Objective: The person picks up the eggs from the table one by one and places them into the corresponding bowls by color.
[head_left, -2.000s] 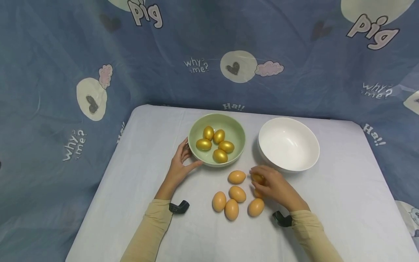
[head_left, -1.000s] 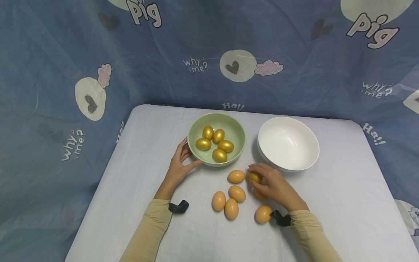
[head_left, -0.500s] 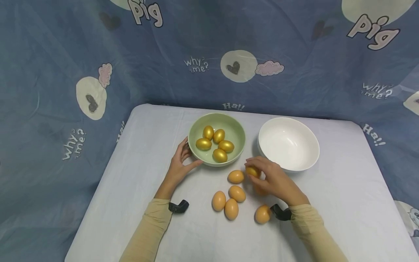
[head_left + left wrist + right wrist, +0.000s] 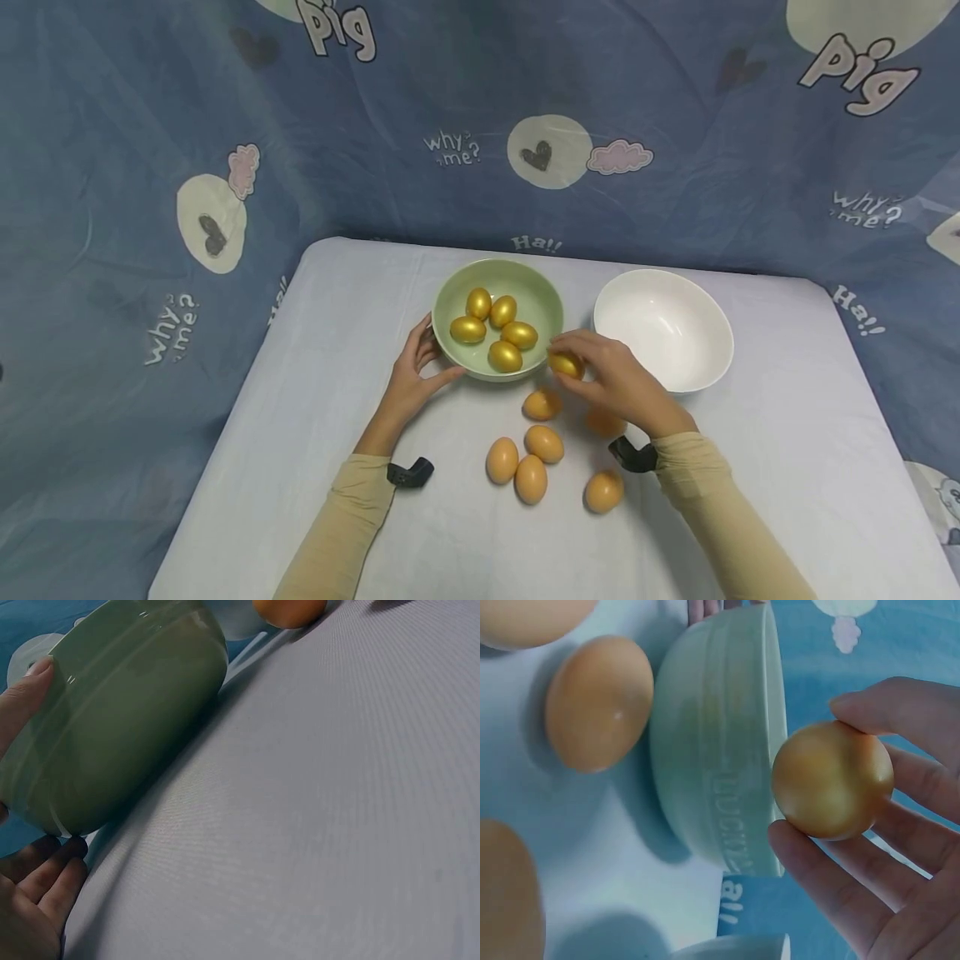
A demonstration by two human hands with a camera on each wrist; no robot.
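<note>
A right hand (image 4: 621, 382), at centre right of the head view, holds a gold egg (image 4: 566, 364), thumb and fingers clamped round it, beside the lower-right rim of a green bowl (image 4: 538, 292); a left hand (image 4: 409, 385) cups its left side. A light, even pinch, well clear of the rim, should suit the smooth shell. Raised letters (image 4: 729, 817) appear to read "LUCKY"; the blue backdrop (image 4: 375, 167) reads "pig," "why me?" and "Ha!!"

The golden eggs (image 4: 506, 357) are gleaming smooth and metallic, the green bowl (image 4: 697, 742) and white bowl (image 4: 667, 329) are showing a glossy, ceramic-looking glaze, and the brown eggs (image 4: 531, 480) are giving off a softer sheen — while the white tablecloth (image 4: 465, 533) is looking matt and finely ribbed, the blue backdrop (image 4: 375, 133) matt, creased cloth.
</note>
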